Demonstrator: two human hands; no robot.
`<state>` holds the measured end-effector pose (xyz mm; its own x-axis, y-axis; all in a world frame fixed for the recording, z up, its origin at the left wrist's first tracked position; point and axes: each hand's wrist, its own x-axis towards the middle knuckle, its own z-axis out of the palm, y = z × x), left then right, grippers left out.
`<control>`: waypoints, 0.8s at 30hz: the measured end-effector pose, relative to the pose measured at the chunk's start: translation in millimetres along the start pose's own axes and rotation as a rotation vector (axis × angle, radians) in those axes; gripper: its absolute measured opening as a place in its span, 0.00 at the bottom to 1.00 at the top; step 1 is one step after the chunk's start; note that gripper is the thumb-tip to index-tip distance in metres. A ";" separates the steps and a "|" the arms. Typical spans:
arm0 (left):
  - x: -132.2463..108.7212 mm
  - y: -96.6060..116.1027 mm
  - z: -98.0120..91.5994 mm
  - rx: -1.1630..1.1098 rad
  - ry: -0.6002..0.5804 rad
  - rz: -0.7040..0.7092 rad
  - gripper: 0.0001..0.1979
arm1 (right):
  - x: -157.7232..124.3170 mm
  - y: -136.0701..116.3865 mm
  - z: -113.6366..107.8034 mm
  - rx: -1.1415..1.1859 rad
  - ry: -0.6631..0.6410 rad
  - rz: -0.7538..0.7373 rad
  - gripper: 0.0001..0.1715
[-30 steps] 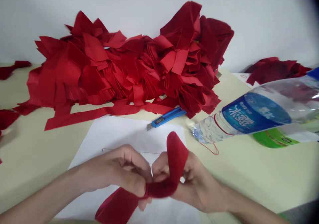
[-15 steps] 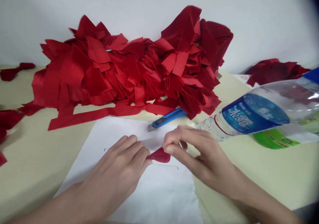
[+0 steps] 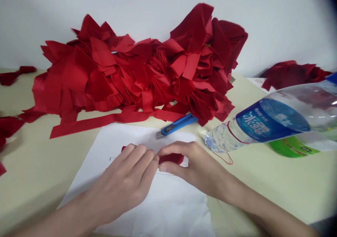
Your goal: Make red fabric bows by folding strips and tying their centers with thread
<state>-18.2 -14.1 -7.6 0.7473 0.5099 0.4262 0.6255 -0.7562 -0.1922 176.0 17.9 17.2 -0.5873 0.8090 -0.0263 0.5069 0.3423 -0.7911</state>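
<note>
A small piece of dark red ribbon (image 3: 172,158) is held between my two hands, low over the white sheet. My left hand (image 3: 129,180) is closed on its middle, and a bit of red shows past the knuckles on the far side. My right hand (image 3: 196,165) is curved around the right part of the ribbon, with thumb and forefinger pinched close to the left fingertips. What lies exactly between those fingertips is hidden. Under both hands is white paper (image 3: 168,209) with thin drawn lines. Just beyond them lies a blue box cutter (image 3: 177,125), its metal tip pointing left.
A large heap of red ribbon pieces (image 3: 126,75) leans along the wall. To the right, a clear plastic bottle (image 3: 273,119) with a blue label has a red loop around it. Behind it are a green label (image 3: 289,147) and more red pieces (image 3: 292,75).
My right hand has moved left, from the ribbon's right end to beside the left fingertips. A red end now shows beyond my left hand. A thin red loop hangs visibly below the bottle.
</note>
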 end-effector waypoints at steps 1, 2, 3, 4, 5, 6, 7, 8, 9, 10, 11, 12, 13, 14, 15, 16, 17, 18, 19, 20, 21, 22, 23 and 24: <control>-0.1 0.5 0.0 0.008 0.006 0.011 0.08 | 1.5 0.0 -1.2 0.053 -0.030 0.023 0.06; -0.5 1.0 0.1 0.009 0.011 0.018 0.08 | 3.1 0.0 -2.3 0.103 -0.050 0.054 0.06; -0.9 1.5 0.2 -0.002 0.017 0.019 0.07 | 4.6 0.0 -3.2 0.149 -0.062 0.091 0.06; -1.2 2.0 0.2 -0.028 0.022 0.012 0.07 | 6.0 0.0 -3.9 0.194 -0.074 0.131 0.06; -1.4 2.4 0.1 -0.068 0.026 -0.006 0.07 | 7.2 0.0 -4.4 0.241 -0.089 0.170 0.06; -1.4 2.8 0.0 -0.117 0.026 -0.030 0.06 | 8.2 0.0 -4.8 0.288 -0.103 0.203 0.06; -1.3 3.0 -0.2 -0.168 0.021 -0.056 0.06 | 8.8 0.1 -5.0 0.332 -0.115 0.227 0.07; -0.9 3.1 -0.3 -0.215 0.010 -0.080 0.06 | 9.2 0.2 -5.1 0.369 -0.126 0.243 0.08; -0.5 3.1 -0.4 -0.257 -0.002 -0.105 0.07 | 9.3 0.3 -5.1 0.397 -0.135 0.253 0.09; -0.1 3.1 -0.5 -0.293 -0.014 -0.130 0.07 | 9.2 0.2 -5.0 0.413 -0.138 0.259 0.09; 0.2 2.9 -0.3 -0.329 -0.025 -0.153 0.08 | 8.9 0.1 -4.8 0.419 -0.135 0.265 0.10; 0.5 2.7 -0.1 -0.366 -0.030 -0.177 0.08 | 8.5 0.0 -4.6 0.416 -0.126 0.267 0.10; 0.7 2.4 0.2 -0.402 -0.035 -0.197 0.09 | 7.9 -0.3 -4.4 0.403 -0.117 0.264 0.10; 0.8 2.2 0.6 -0.433 -0.034 -0.212 0.09 | 7.3 -0.6 -4.1 0.379 -0.109 0.257 0.10; 0.8 2.0 0.9 -0.457 -0.032 -0.218 0.09 | 6.7 -0.9 -3.6 0.341 -0.102 0.244 0.10; 0.9 1.7 1.2 -0.474 -0.028 -0.220 0.09 | 6.0 -1.1 -3.1 0.289 -0.096 0.228 0.11; 1.1 1.5 1.4 -0.483 -0.027 -0.221 0.09 | 5.3 -1.4 -2.3 0.230 -0.088 0.206 0.11; 1.3 1.3 1.4 -0.488 -0.025 -0.221 0.09 | 4.5 -1.5 -1.3 0.168 -0.072 0.179 0.11; 1.7 1.1 1.4 -0.493 -0.023 -0.222 0.09 | 3.7 -1.7 -0.1 0.107 -0.050 0.150 0.11; 2.2 0.8 1.3 -0.497 -0.019 -0.225 0.10 | 2.9 -1.9 1.3 0.049 -0.016 0.116 0.11; 2.8 0.5 1.2 -0.501 -0.019 -0.227 0.10 | 2.0 -2.0 3.1 -0.007 0.020 0.077 0.10; 3.4 0.1 1.0 -0.502 -0.016 -0.228 0.10 | 1.2 -2.2 5.0 -0.059 0.058 0.029 0.10; 4.0 -0.3 0.9 -0.504 -0.020 -0.231 0.11 | 0.5 -2.3 7.2 -0.106 0.092 -0.027 0.10; 4.6 -0.7 0.8 -0.506 -0.030 -0.237 0.12 | -0.2 -2.2 9.7 -0.151 0.120 -0.090 0.10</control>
<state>-14.9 -10.9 -6.2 0.6104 0.6955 0.3791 0.5969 -0.7185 0.3570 169.0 12.4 13.1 -0.5598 0.8199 0.1200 0.5502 0.4760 -0.6861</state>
